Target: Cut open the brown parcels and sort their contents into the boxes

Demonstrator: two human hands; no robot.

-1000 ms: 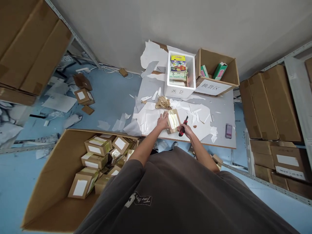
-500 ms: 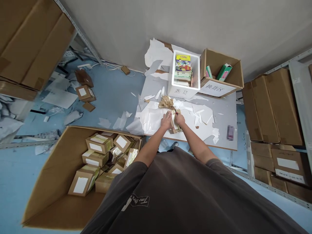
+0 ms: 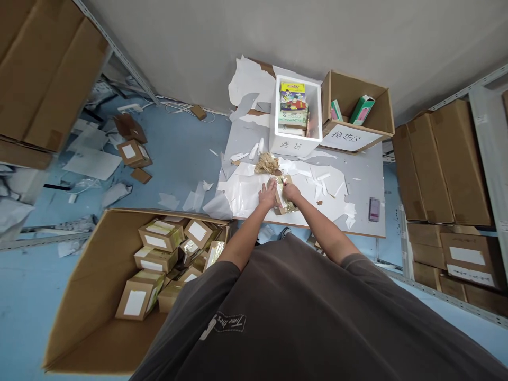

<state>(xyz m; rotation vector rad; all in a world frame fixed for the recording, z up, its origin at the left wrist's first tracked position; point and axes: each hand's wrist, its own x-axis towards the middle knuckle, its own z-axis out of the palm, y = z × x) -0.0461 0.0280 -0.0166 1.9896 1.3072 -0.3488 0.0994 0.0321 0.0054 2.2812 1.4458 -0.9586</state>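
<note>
A small taped cardboard box point(image 3: 283, 203) lies on the paper-covered table in front of me. My left hand point(image 3: 268, 194) rests against its left side with the fingers stretched out. Closed over the box's upper right part, my right hand point(image 3: 292, 192) grips a slim tool point(image 3: 284, 183) with a bit of red on it, which looks like a utility knife. Its tip is too small to make out against the tape. Just beyond the box sits a crumpled wad of brown paper point(image 3: 267, 163).
Behind stand a white foam box point(image 3: 296, 148) with colourful packs and a cardboard carton point(image 3: 359, 144) with green boxes. A big carton point(image 3: 85, 296) at my left holds several taped parcels. Torn paper covers the table point(image 3: 367, 174); a phone-like item point(image 3: 373, 210) lies right. Shelves flank both sides.
The view has shifted slightly. My right hand and the tool have moved a little along the box's top, while my left hand stays at its left side.
</note>
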